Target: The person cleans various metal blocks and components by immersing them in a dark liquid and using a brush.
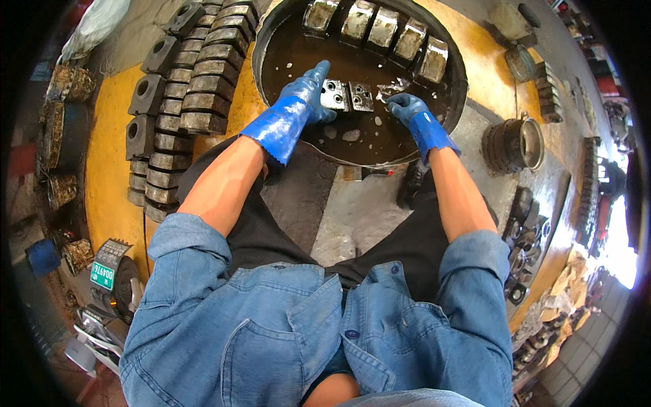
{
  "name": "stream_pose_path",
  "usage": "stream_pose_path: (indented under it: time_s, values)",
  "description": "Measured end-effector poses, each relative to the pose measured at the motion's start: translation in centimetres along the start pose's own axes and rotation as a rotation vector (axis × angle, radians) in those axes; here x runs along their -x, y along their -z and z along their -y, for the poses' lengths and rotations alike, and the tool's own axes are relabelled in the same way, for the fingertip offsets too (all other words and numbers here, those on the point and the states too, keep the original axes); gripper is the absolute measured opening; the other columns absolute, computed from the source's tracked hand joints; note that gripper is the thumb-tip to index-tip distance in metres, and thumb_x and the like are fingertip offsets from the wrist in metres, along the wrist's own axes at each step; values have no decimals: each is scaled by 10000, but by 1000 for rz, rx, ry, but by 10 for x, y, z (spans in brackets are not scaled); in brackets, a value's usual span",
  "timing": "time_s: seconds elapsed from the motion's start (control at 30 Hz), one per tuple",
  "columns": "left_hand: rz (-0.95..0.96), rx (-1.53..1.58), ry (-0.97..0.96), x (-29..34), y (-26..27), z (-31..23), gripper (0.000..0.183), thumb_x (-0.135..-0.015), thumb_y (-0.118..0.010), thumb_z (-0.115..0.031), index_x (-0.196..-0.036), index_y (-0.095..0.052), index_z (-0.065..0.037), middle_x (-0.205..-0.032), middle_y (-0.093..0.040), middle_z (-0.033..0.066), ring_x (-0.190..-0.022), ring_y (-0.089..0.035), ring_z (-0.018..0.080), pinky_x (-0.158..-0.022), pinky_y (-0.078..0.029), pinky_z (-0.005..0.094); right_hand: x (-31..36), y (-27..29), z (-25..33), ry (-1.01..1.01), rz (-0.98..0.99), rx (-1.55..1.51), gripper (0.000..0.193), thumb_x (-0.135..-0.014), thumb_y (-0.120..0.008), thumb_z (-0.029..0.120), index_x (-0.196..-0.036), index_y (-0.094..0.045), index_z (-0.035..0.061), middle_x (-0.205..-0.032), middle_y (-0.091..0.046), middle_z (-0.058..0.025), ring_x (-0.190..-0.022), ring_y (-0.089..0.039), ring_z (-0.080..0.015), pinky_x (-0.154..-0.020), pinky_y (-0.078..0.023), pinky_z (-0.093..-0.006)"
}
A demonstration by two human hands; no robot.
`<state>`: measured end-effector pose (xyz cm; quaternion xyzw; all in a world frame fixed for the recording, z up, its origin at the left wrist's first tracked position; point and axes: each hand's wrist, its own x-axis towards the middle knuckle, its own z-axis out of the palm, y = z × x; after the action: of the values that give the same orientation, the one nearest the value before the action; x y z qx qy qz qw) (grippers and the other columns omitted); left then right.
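Note:
Both my hands wear blue rubber gloves and are over a round dark basin point(463, 81) of murky brown liquid. My left hand point(305, 95) grips the left end of a wet metal block point(335, 95) with round holes, fingers straight along its far side and thumb at its near side. A second holed metal block point(361, 97) lies against it on the right. My right hand point(409, 108) is just right of these blocks, its fingers curled together. A shiny, pale patch point(393, 88) lies by its fingertips; whether the hand holds anything is hidden.
Several wet metal blocks point(384, 28) line the basin's far rim. Rows of dark metal blocks point(207, 95) stand to the left. A brush point(366, 173) lies below the near rim. On the right are a cylindrical metal part point(513, 144) and a glass jar point(521, 64).

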<state>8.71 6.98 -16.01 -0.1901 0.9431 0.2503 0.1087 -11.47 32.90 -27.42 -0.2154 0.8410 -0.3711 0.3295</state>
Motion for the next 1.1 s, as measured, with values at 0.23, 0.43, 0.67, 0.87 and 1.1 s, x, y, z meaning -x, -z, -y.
stream_pose_path:
  time_s: [0.23,0.43,0.67,0.87,1.1]
  values:
    - [30,-52,-13,-3,8,-7,1214,-731,-972,-390,-1694,-285,-118,-1585,-554,215,-1437,-561,396,-1195,-474,465,-13,-16,-9,120,-67,220,318,-920,-709,165,-1223,-775,95,-1181,-785,-182,-1072,-759,-348,-964,-586,-416]
    - [31,-75,-37,-8,4,2,1186,-719,-977,-390,-1677,-328,-125,-1581,-562,211,-1450,-555,369,-1202,-468,447,-21,34,18,287,-147,315,378,-960,-748,258,-1302,-747,96,-1148,-798,-165,-988,-764,-290,-910,-607,-405]
    - [34,-116,16,-10,2,19,1179,-711,-994,-396,-1666,-357,-126,-1602,-550,177,-1473,-538,352,-1226,-457,439,24,41,106,184,165,1134,688,-910,-789,229,-1551,-551,309,-1493,-639,-145,-1251,-696,-341,-1050,-580,-498]
    - [33,-142,25,-3,7,9,1153,-741,-978,-393,-1674,-345,-147,-1615,-537,171,-1476,-535,351,-1229,-457,446,47,5,94,579,362,1569,761,-940,-755,218,-1621,-444,355,-1662,-439,-128,-1403,-587,-357,-1119,-515,-470]
    - [40,-158,67,-2,10,5,1143,-740,-980,-386,-1669,-355,-161,-1598,-554,170,-1463,-547,351,-1216,-470,444,46,-1,90,1112,343,1543,501,-926,-708,150,-1422,-636,149,-1213,-710,-128,-1044,-737,-301,-849,-587,-421]
